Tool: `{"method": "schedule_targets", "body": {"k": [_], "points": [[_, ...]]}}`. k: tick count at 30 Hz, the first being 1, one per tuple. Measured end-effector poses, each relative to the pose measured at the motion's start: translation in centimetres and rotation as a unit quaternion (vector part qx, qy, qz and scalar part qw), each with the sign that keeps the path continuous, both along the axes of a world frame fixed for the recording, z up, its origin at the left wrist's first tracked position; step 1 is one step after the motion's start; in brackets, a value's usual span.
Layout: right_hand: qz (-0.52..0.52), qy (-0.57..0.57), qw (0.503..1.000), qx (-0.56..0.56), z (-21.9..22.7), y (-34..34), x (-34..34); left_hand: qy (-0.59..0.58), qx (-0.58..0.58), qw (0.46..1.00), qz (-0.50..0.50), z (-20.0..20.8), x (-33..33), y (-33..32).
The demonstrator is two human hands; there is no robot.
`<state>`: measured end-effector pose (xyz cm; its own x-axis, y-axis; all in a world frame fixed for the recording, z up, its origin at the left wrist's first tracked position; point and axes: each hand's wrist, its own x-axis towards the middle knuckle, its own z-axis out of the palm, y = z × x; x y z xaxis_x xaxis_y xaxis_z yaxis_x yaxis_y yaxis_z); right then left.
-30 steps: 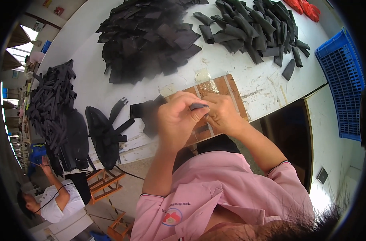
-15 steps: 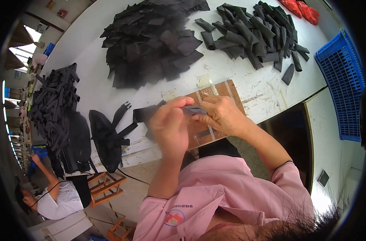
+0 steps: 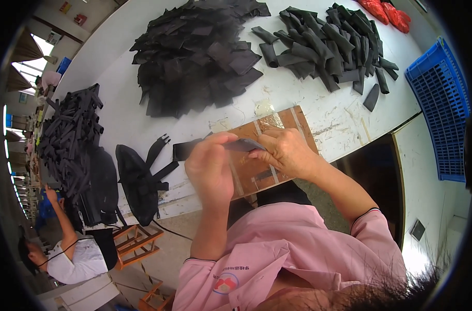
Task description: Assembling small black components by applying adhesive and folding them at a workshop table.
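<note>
A small dark grey fabric piece [image 3: 244,145] stretches between my two hands above a brown wooden board [image 3: 304,123]. My right hand [image 3: 287,150] pinches its right end between thumb and fingers. At the other end my left hand [image 3: 210,166] is closed on the fabric, slightly blurred, with its fingertips partly hidden. Another black fabric strip [image 3: 183,151] lies on the table just left of my left hand. Farther left rests a black pouch [image 3: 135,179] with straps and a buckle end [image 3: 165,139].
Flat black fabric pieces [image 3: 194,62] form a large heap at the far middle, tube-like ones [image 3: 324,46] to its right. Black strips [image 3: 73,140] pile up at left. A blue plastic basket [image 3: 440,109] stands at right, red bags [image 3: 386,13] far right. A co-worker [image 3: 80,259] sits lower left.
My left hand has moved a little left, drawing away from my right hand, and more of the fabric shows flat between them. My right hand stays nearly in place. The co-worker's arm has shifted.
</note>
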<state>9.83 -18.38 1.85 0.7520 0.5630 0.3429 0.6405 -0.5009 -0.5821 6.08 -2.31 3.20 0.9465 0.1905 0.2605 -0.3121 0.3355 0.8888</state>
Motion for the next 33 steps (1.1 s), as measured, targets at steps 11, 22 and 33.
{"method": "schedule_targets", "body": {"k": [11, 22, 33], "points": [[-0.028, -0.037, 0.999, 0.008, -1.7, 0.8, -0.2, -0.020, -0.013, 1.000, -0.020, -0.8, 0.3, -0.2], [-0.035, 0.031, 0.998, 0.050, 0.0, -0.1, -1.0, 0.003, 0.064, 0.981, -0.181, 2.3, 1.3, -0.7], [-0.039, 0.096, 0.992, 0.074, -4.2, 0.4, -1.1, 0.050, 0.218, 0.968, -0.116, 0.5, 0.7, -1.8]]}}
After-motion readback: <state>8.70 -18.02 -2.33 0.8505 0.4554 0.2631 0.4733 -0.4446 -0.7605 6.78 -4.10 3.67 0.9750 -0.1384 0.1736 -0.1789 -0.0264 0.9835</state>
